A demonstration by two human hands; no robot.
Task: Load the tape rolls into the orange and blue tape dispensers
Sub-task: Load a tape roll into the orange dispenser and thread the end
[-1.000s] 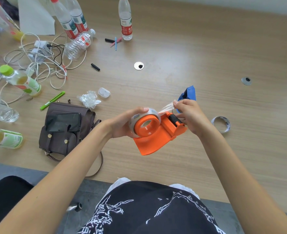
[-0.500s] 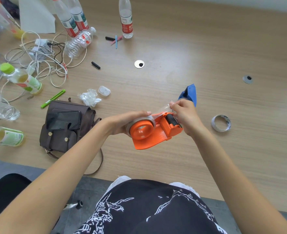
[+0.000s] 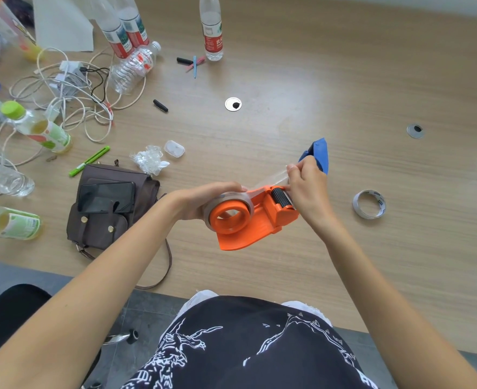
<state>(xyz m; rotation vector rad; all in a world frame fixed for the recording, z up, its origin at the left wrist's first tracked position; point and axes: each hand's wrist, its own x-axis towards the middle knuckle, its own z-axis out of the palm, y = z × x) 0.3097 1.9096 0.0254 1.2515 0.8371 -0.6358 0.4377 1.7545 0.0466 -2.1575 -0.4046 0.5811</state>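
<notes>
Now the left hand (image 3: 203, 200) grips the orange dispenser (image 3: 248, 223); right hand (image 3: 306, 189) pinches its tape strip (image 3: 271, 179).

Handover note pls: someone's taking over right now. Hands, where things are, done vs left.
Left hand: holds the orange dispenser by the clear tape roll seated on its hub, above the table.
Right hand: pinches the tape's free end, pulled out above the black roller.
Done: roll mounted on orange.
Left: finish threading; load the blue dispenser, on the table behind the right hand, with the spare roll to the right.
</notes>
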